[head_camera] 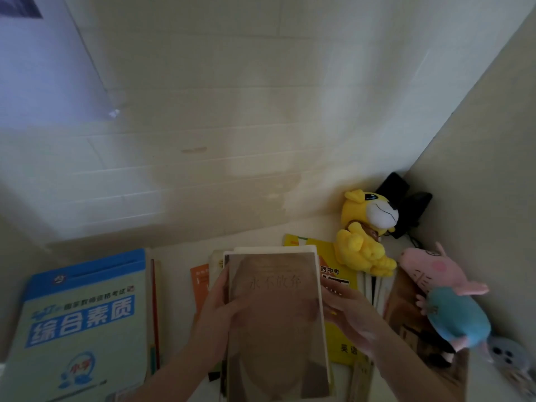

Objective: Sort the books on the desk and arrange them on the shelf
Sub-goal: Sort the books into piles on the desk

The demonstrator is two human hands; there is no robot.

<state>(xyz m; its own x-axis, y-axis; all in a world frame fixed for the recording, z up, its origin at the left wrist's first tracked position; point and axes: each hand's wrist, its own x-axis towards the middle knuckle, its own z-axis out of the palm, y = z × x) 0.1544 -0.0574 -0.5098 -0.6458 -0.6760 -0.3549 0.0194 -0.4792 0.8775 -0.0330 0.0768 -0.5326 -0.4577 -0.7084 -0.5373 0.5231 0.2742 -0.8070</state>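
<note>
Two hands hold one brown book over a cluttered white counter (179, 253). At far left a large blue-and-green workbook (84, 320) lies flat, cover up. Just beside its right edge lie some thin books (155, 314), one with a red spine. Further right an orange book (198, 285) lies partly hidden behind the left hand (216, 306). This hand grips the left edge of the brown book (275, 320), with the thumb across the cover and the fingers behind. The book is near the middle of the view, cover toward the camera, above other books on the counter. The right hand (348, 317) is blurred. Its fingers look fairly straight and meet the book's right edge, not curled round it. Under that hand lies a yellow book (343, 343), flat on the counter. Behind it a yellow plush (365, 236) sits near the corner, with a black object (406, 198) against the wall (232, 111) at its back. Right of the yellow book, several books (374, 288) stand on edge beside a brown box (406, 314). A pig plush (446, 300), pink with a blue body, lies over the box at far right.
</note>
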